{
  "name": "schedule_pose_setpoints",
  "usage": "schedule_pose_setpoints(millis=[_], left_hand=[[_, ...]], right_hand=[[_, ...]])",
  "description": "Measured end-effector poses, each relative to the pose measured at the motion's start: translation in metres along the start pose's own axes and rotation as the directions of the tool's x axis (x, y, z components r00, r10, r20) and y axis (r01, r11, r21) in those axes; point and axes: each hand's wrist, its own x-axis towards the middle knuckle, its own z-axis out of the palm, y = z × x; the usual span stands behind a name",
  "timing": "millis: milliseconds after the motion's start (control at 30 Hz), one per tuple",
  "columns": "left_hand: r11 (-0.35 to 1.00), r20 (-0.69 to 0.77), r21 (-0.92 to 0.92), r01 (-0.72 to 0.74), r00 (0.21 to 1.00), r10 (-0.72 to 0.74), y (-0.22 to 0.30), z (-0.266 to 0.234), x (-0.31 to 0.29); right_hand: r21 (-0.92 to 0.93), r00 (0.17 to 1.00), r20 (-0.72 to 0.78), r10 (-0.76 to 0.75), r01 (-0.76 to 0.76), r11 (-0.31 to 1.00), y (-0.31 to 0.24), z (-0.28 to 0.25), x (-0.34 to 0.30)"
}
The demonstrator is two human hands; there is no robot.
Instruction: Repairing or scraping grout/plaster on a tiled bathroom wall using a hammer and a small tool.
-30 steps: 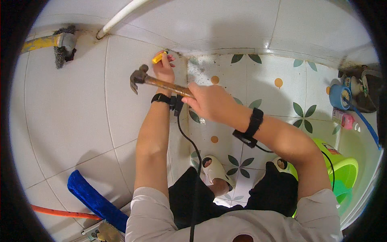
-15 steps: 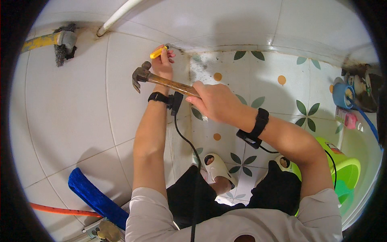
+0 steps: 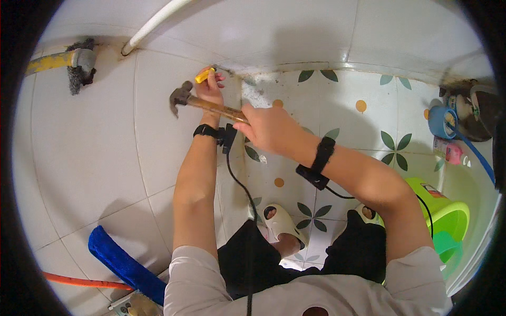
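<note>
My left hand [image 3: 211, 92] is closed round a tool with a yellow handle [image 3: 204, 75]. The tool's far end points at the dirty seam where the white tiles meet, and its tip is too small and dark to make out. With my right hand [image 3: 269, 126] I grip the wooden shaft of a claw hammer [image 3: 221, 109]. Its rusty head [image 3: 181, 97] hangs to the left of my left wrist, apart from the yellow handle, and the shaft crosses over that wrist.
A white pipe [image 3: 153, 27] and a yellow-and-grey pipe end [image 3: 81, 59] stand at the far left. Nearer lies a blue fuzzy brush [image 3: 124, 260] beside an orange hose [image 3: 84, 282]. On the right are a blue cup [image 3: 441, 122], a pink bottle [image 3: 453, 152] and a green bucket [image 3: 440, 203].
The view has shifted slightly. The hammer head is a little closer to the yellow handle. Both hands keep their holds.
</note>
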Motion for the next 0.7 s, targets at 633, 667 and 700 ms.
schedule_pose_setpoints(millis=[633,667,700], left_hand=[[0.997,-0.023,0.034,-0.071,0.997,0.072,0.014,-0.001,0.007],[0.997,-0.022,0.034,-0.072,0.997,0.073,0.015,0.000,0.006],[0.997,-0.018,0.037,-0.064,0.998,0.065,0.016,0.000,0.004]], right_hand=[[0.093,0.996,0.065,0.066,-0.072,0.993,0.000,-0.004,-0.013],[0.093,0.996,0.063,0.066,-0.072,0.993,0.000,-0.004,-0.013],[0.105,0.996,0.072,0.057,-0.064,0.992,0.000,-0.004,-0.012]])
